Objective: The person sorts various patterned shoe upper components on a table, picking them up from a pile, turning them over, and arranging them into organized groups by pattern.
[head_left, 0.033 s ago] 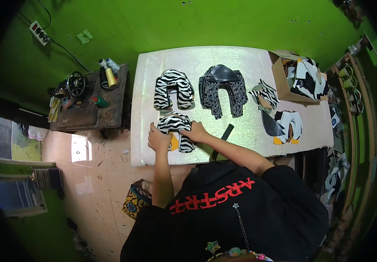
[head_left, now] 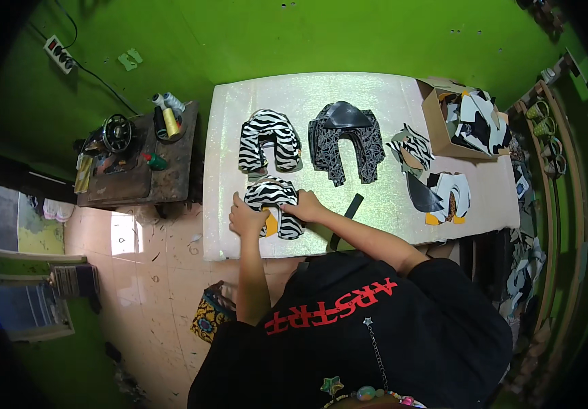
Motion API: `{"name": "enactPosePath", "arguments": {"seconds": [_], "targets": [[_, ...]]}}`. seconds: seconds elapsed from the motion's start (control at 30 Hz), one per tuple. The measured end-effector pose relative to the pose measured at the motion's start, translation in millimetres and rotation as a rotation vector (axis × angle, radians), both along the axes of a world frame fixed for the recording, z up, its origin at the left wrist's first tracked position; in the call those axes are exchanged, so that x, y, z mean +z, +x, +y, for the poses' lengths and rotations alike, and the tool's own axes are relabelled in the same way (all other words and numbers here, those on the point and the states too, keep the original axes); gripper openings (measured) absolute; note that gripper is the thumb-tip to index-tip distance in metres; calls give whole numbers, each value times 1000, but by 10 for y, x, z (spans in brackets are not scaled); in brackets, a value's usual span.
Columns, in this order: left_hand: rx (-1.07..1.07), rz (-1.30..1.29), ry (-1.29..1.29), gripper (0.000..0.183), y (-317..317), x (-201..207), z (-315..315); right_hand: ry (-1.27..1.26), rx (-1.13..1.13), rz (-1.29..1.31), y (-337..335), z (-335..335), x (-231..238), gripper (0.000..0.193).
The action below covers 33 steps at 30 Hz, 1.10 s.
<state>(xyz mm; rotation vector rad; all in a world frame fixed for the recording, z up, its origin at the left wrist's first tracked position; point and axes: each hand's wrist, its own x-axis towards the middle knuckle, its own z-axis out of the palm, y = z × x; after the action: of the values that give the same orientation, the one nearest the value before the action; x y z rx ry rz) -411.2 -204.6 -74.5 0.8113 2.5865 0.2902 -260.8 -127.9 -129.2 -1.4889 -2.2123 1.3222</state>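
Sewing machine is set at the desk's nine o'clock. At eight o'clock, a zebra-striped U-shaped piece is gripped between the left hand and right hand. A zebra-striped stack is laid at the piece's twelve o'clock, a black patterned stack at that stack's three, and a carton of cut pieces at the desk's two.

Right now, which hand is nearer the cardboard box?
Right. The right hand is on a zebra-striped piece, well left of the cardboard box; the left hand is farther left, at the same piece's left side.
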Motion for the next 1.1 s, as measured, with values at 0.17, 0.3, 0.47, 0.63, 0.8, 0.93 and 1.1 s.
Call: {"name": "enactPosePath", "arguments": {"seconds": [0.17, 0.3, 0.47, 0.63, 0.8, 0.93, 1.1], "targets": [[-145, 118, 254, 116, 218, 402, 217, 261, -214, 132, 457, 244, 322, 63], [-354, -16, 886, 76, 490, 209, 654, 583, -469, 0, 876, 657, 669, 63], [-492, -184, 599, 93, 1220, 150, 1202, 526, -653, -167, 1194, 1186, 616, 86], [-364, -158, 297, 107, 1415, 7, 1502, 327, -634, -308, 1209, 1399, 576, 98], [-302, -114, 199, 106, 1457, -90, 1590, 242, -629, -333, 1288, 1517, 562, 94], [-247, -119, 208, 105, 1511, -100, 1652, 220, -642, -365, 1279, 1575, 447, 82], [-179, -66, 311, 101, 1597, -177, 1732, 238, -677, -363, 1218, 1602, 405, 81]]}}
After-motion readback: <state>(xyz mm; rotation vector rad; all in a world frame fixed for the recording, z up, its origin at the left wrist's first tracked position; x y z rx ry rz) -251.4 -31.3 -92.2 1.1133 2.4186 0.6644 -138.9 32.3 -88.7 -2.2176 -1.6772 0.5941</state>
